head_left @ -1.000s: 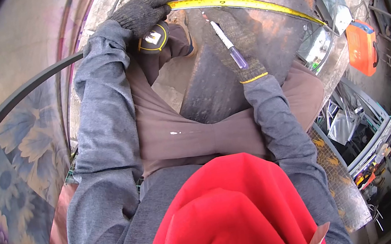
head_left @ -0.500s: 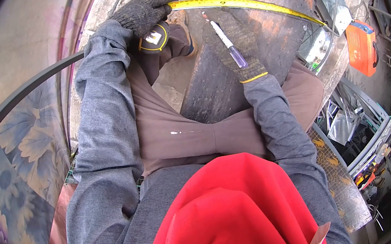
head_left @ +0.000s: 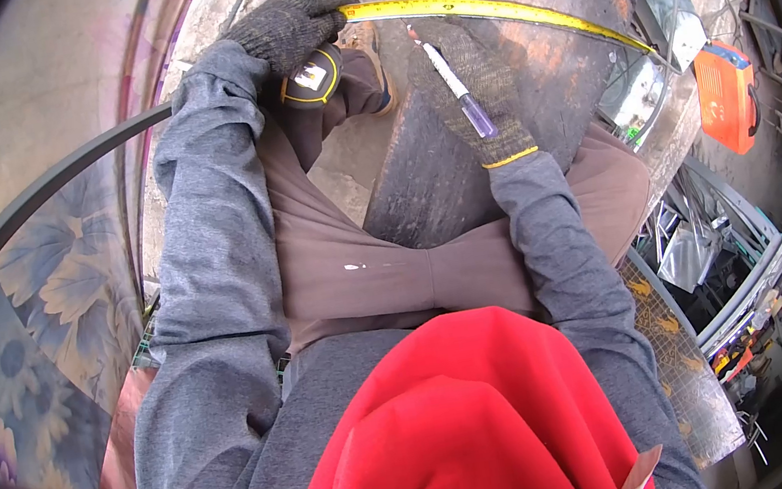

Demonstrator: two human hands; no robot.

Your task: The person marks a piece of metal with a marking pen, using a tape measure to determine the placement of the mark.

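My left hand [head_left: 296, 31], in a dark knitted glove, is closed at the upper left around the blade end beside the black tape measure case [head_left: 310, 76]. From there the yellow tape blade [head_left: 497, 8] runs out to the right above the wooden board. My right hand [head_left: 471, 91], gloved too, lies over the dark wooden board [head_left: 432, 178] below the blade. A white and purple marker [head_left: 457, 88] is held along it, tip pointing up and left. Behind my left arm a dark curved bar [head_left: 48, 179] shows.
An orange case [head_left: 726, 98] stands at the right, near a shiny metal piece [head_left: 668, 1]. Metal frames and scraps [head_left: 718, 266] lie lower right, beside a worn metal sheet [head_left: 688, 372]. A flowered cloth [head_left: 42, 276] hangs at the left.
The whole view has shifted very slightly. Both hands keep the same hold, and the tape blade remains stretched out to the right.
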